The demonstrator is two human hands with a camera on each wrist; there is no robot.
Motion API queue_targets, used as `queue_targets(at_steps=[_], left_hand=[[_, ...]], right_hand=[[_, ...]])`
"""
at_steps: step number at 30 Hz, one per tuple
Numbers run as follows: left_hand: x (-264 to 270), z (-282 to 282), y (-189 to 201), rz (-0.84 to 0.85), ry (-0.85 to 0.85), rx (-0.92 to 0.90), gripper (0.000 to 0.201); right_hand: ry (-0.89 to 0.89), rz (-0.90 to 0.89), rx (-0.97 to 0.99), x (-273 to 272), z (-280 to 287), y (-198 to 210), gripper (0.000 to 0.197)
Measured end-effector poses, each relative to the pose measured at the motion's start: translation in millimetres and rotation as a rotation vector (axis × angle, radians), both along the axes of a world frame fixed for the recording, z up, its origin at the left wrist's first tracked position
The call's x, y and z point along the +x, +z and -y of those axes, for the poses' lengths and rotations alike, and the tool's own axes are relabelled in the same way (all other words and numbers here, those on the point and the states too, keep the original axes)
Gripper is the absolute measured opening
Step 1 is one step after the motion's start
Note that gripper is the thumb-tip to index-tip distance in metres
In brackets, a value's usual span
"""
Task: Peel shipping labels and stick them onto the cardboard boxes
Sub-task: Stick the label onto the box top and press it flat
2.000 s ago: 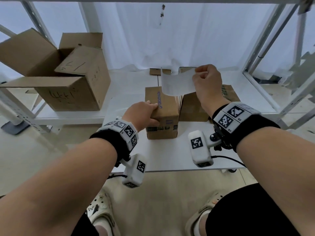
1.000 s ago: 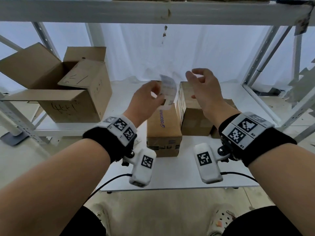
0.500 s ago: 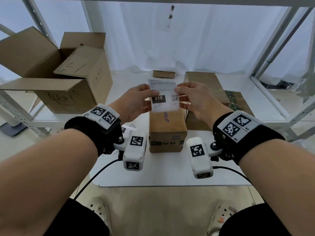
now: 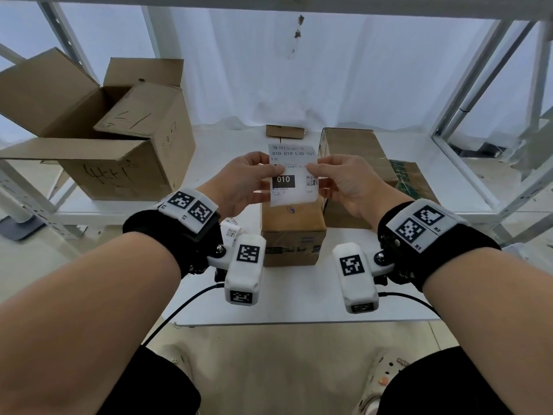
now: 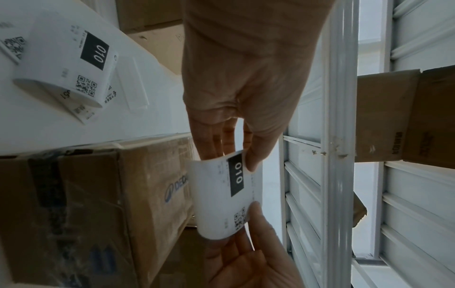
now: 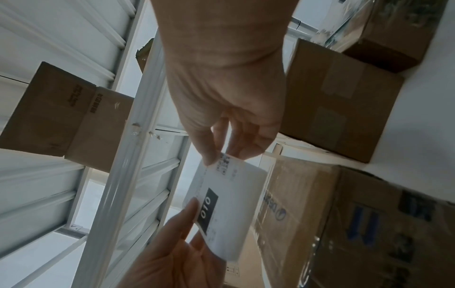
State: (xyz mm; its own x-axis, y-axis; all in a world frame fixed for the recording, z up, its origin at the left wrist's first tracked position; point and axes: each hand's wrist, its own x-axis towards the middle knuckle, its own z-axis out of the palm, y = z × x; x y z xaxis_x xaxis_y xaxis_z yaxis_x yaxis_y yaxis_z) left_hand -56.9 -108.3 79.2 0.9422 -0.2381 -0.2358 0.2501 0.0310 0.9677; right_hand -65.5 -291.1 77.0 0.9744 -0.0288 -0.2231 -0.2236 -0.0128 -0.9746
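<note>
A shipping label (image 4: 292, 174), printed with "010" on a black block and a small QR code, is held up in the centre of the head view, above a sealed cardboard box (image 4: 292, 235) that stands on the white shelf (image 4: 299, 304). The label's left edge is pinched by the left hand (image 4: 239, 187) and its right edge by the right hand (image 4: 344, 182), thumb in front and fingers behind in each case. In the left wrist view the label (image 5: 221, 194) is seen bowed between the 2 grips, so it is judged light, thin and floppy; whether its backing is already off cannot be told. If the adhesive is bare, it would likely cling to skin or to itself, so hold is best kept at the very margins, with the sheet drawn taut. The box top looks flat and stiff, a fair surface for pressing. A taller taped box (image 4: 350, 151) stands just to the right of centre, close beside the target box, so room on that side is tight. A large open carton (image 4: 98, 136) sits well apart at the upper left. More curled labels (image 5: 66, 58) lie on the shelf in the upper left of the left wrist view. Open room is seen above the target box.
</note>
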Motion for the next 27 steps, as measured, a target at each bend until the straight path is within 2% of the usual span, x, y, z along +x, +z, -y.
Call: queue_targets(at_steps=[3,6,9,10,13,16,18,20,24,25,27], left_hand=[[-1,0,5,0.03,-0.009,0.067,0.01],[5,-5,4,0.041,0.069,0.186,0.037],[9,-8,-2,-0.007,0.201,0.315,0.055],[8,-9,-5,-0.027,0.177,0.377,0.056],[0,-10,-14,-0.035,-0.064,0.609,0.06],[-3,-10,-20,-0.061,-0.133,0.591,0.074],[-1,-10,-25,-0.042,-0.115,0.548,0.076],[0,-13,-29,-0.012,-0.1,0.575,0.076],[-1,-20,-30,-0.046,-0.09,0.589,0.076],[-2,-21,-30,0.007,-0.072,0.647,0.074],[-3,-21,-27,0.229,0.04,0.749,0.057]], right_hand=[[0.018,0.057,-0.012,-5,4,2,0.015],[0.066,0.067,0.016,-8,9,7,0.012],[0.108,0.012,0.169,-9,14,7,0.008],[0.121,-0.012,0.206,-9,15,6,0.013],[0.153,-0.077,0.255,-9,16,-2,0.024],[0.109,-0.11,0.322,-7,15,-9,0.017],[0.079,-0.116,0.38,-7,12,-11,0.004],[0.06,-0.131,0.402,-7,11,-12,0.007],[0.098,-0.193,0.322,-7,8,-13,0.004],[0.107,-0.206,0.283,-7,8,-13,0.002],[0.099,-0.201,0.205,-6,6,-12,0.002]])
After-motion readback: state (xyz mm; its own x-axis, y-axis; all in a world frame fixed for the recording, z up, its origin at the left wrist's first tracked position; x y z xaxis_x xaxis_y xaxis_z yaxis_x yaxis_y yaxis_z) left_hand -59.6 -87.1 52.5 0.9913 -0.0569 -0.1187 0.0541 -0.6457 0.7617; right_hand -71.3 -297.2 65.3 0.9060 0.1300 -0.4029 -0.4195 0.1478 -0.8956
